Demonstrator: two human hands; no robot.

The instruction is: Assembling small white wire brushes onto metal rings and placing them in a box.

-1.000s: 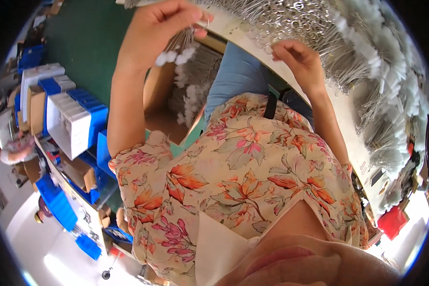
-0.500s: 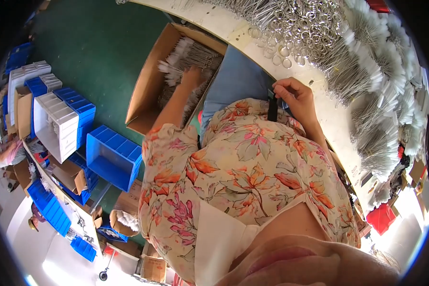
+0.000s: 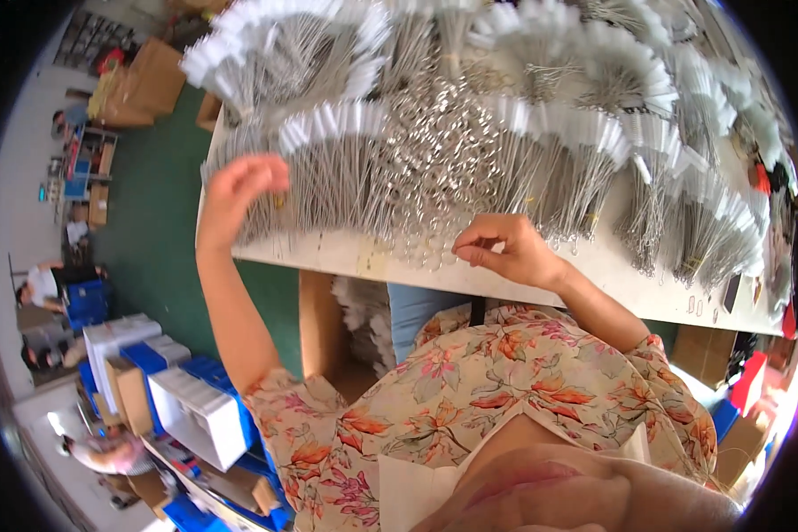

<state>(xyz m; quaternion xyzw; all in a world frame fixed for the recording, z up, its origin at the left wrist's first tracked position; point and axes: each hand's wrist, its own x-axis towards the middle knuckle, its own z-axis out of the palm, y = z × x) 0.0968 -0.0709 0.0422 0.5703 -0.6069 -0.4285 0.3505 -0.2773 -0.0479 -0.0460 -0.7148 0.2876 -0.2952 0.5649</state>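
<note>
Thin wire-stemmed brushes (image 3: pixel 332 186) with white bristle ends lie in dense rows across the pale table. Amid them is a heap of shiny metal rings (image 3: pixel 439 146) that spreads to the near edge. My left hand (image 3: pixel 244 191) hovers over the brushes at the table's left end, slightly blurred, its fingers loosely curved and apart from the thumb with nothing visible in them. At the near edge of the rings, my right hand (image 3: pixel 510 248) has thumb and forefinger brought together. Whatever sits between those fingertips is too small to make out.
Below the table's near edge (image 3: pixel 363 263) stands an open cardboard box (image 3: pixel 319 324) holding more white-bristled brushes. Blue and white plastic crates (image 3: pixel 199 412) are stacked on the left. Farther off, people (image 3: pixel 106 452) are at other tables, and a brown carton (image 3: pixel 146 80) stands at the upper left.
The view has swung up from the box to the table. My left hand has left the brushes in the box and is above the table; my right hand has moved from my lap to the rings.
</note>
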